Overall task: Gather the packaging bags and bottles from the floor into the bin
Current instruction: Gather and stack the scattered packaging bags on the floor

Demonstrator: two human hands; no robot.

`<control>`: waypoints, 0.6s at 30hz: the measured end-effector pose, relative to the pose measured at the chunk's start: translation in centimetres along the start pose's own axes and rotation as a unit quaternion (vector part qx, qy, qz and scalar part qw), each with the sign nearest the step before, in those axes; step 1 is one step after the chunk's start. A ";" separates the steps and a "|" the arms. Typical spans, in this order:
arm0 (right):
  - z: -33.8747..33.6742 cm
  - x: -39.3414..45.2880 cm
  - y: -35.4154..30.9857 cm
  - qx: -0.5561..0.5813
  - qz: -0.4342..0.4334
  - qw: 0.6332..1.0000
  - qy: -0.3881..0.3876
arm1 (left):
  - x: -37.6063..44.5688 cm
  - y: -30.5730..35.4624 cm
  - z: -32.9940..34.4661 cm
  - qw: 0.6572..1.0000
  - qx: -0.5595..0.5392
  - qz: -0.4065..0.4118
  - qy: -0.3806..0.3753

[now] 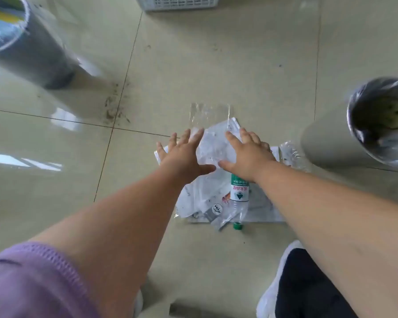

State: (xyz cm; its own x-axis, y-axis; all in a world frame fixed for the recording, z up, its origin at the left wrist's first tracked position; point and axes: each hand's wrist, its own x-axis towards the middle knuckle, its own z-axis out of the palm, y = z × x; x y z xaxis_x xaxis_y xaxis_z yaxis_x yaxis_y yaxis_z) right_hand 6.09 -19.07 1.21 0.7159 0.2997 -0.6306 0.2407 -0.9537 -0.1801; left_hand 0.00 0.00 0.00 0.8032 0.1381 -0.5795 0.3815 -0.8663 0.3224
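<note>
A heap of clear and white packaging bags (213,145) lies on the tiled floor in front of me. A crushed clear bottle (239,198) with a green label and green cap rests on the near part of the heap. My left hand (184,154) and my right hand (248,154) are both stretched out over the far part of the heap, fingers spread, palms down on or just above the bags. Neither hand grips anything. A grey bin (381,122) lined with a clear bag stands at the right.
A second grey bin (32,56) with rubbish inside stands at the upper left. A white slotted basket (177,3) sits at the top edge. Dirt marks the tile joint at the left. My shoe (303,285) is at the bottom right.
</note>
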 end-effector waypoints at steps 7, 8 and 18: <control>7.9 -1.6 -0.4 -0.020 0.011 1.000 -0.018 | -1.9 -2.9 5.9 0.999 0.024 0.042 -0.009; 8.7 -2.1 -0.4 -0.036 0.003 0.999 -0.023 | -2.0 -3.1 6.3 0.999 0.026 0.048 -0.001; 12.8 -2.2 0.8 -0.268 0.107 0.954 -0.086 | -1.1 -2.9 8.8 0.998 0.003 0.036 -0.048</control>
State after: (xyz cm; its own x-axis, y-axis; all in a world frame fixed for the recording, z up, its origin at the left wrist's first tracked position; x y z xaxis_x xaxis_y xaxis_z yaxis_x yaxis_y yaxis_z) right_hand -3.67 -20.75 -7.22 0.6789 0.0476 -0.7327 0.4349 -0.8301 0.3490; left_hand -6.03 -1.84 -6.93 0.7809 0.0285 -0.6240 0.3209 -0.8753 0.3617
